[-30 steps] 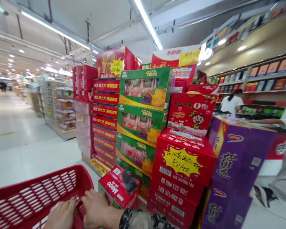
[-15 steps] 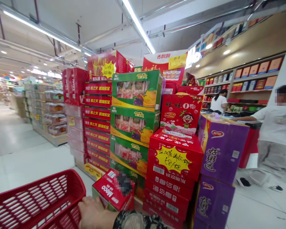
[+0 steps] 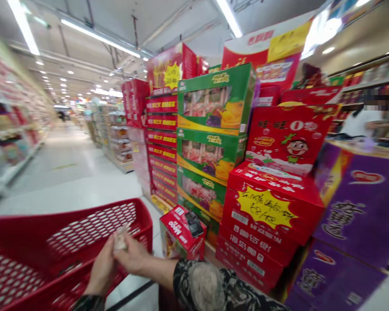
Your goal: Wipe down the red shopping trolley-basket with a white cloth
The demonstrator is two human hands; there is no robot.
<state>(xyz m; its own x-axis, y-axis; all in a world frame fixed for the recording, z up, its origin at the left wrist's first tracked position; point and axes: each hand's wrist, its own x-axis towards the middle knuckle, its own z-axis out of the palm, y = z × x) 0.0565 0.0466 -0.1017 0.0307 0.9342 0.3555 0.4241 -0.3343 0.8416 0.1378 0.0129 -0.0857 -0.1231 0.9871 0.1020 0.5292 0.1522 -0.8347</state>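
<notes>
My left hand [image 3: 102, 265] and my right hand [image 3: 131, 255] are raised close together above a red plastic shopping basket [image 3: 142, 211]. Between their fingers is a small, pale, crumpled item [image 3: 119, 239], too blurred to identify. It seems pinched by both hands. A dark patterned sleeve [image 3: 207, 283] covers my right forearm. Just right of my right hand, a small red-and-white boxed product [image 3: 181, 231] sits low against the stack.
Stacked red, green and purple gift cartons [image 3: 214, 99] rise on the right. Product shelves [image 3: 9, 129] line the left of a long, tiled aisle [image 3: 65, 155]. A person in white [image 3: 359, 123] stands behind the stacks at the far right.
Both hands have moved from the basket's edge to above the basket, now with the pale item between them. The view has turned left, bringing the left shelves in and taking the nearby person out.
</notes>
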